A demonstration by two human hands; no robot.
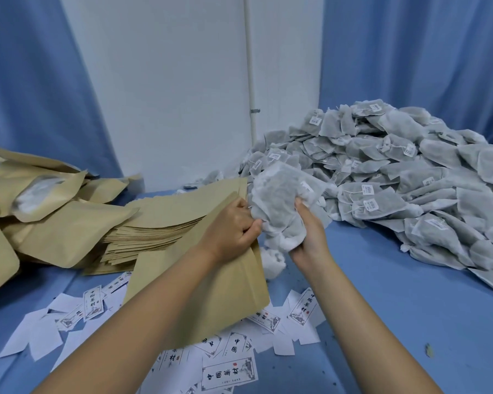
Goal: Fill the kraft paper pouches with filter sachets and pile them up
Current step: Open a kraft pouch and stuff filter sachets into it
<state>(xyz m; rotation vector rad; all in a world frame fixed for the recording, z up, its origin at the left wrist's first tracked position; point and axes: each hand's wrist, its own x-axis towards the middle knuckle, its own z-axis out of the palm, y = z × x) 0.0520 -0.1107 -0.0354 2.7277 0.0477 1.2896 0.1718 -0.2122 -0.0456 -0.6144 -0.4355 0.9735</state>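
So the whole thing hinges on the mouth of the kraft pouch [211,294]. It lies mid-bench [396,294], long axis running from the near edge toward the back, opening at the far end. The left hand [234,227] pinches that top edge, fingers curled. The right hand [308,237] is wrapped around a bundle of sachets [276,203], just right of the mouth and touching the left fingers. I reckon the bundle needs to go left and down into it. The sachet heap [410,177] sits at the back right, the filled pouches [54,223] at the left edge.

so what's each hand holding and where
The left hand pinches the kraft pouch at its upper edge; right hand grips a bundle of filter sachets by its lower end.
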